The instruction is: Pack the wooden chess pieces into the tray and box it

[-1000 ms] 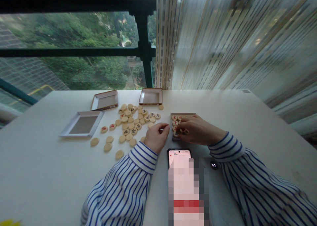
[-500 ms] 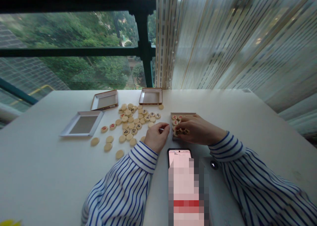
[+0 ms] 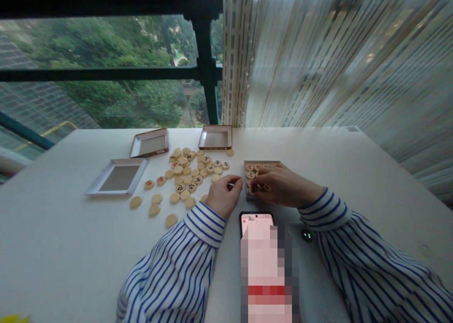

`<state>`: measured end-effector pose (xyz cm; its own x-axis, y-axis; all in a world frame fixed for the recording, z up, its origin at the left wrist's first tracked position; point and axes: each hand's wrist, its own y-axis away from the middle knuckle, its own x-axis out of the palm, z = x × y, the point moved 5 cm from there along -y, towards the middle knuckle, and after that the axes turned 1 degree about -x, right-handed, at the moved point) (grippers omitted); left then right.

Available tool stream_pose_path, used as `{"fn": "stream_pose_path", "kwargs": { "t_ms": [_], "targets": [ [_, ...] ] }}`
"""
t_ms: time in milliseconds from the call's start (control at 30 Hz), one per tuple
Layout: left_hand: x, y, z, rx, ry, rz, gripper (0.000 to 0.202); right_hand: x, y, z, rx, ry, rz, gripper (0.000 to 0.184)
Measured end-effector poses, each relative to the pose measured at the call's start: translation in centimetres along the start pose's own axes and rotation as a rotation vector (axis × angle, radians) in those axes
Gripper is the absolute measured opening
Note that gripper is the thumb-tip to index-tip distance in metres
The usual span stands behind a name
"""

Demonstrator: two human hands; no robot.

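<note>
Round wooden xiangqi pieces, some with red or black characters, lie scattered and partly piled left of centre. My left hand rests on the table at the pile's right edge, its fingers curled closed with nothing visible in them. To its right stands a shallow open box holding pieces with red characters. Over this box, my right hand reaches in from the right, fingers bent around several xiangqi pieces near the front. My hand hides the box's right part.
Three shallow trays or lids stand behind and left of the pile: a white tray, a brown-edged one and another brown-edged one. A phone lies in front of the box. A small dark round device sits by my right sleeve.
Both hands stay almost exactly where they were, and the pieces look unmoved. The small round device now shows a green light.
</note>
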<state>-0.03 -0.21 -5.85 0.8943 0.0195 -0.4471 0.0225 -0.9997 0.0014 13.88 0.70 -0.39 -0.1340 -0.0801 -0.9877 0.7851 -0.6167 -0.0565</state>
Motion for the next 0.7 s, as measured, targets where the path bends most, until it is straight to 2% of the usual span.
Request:
{"fn": "stream_pose_path", "kwargs": {
  "t_ms": [700],
  "targets": [
    [-0.1,0.04,-0.19,0.015,0.014,-0.01,0.028,0.07,0.07,-0.02,-0.007,-0.012,-0.002,0.018]
  ]
}}
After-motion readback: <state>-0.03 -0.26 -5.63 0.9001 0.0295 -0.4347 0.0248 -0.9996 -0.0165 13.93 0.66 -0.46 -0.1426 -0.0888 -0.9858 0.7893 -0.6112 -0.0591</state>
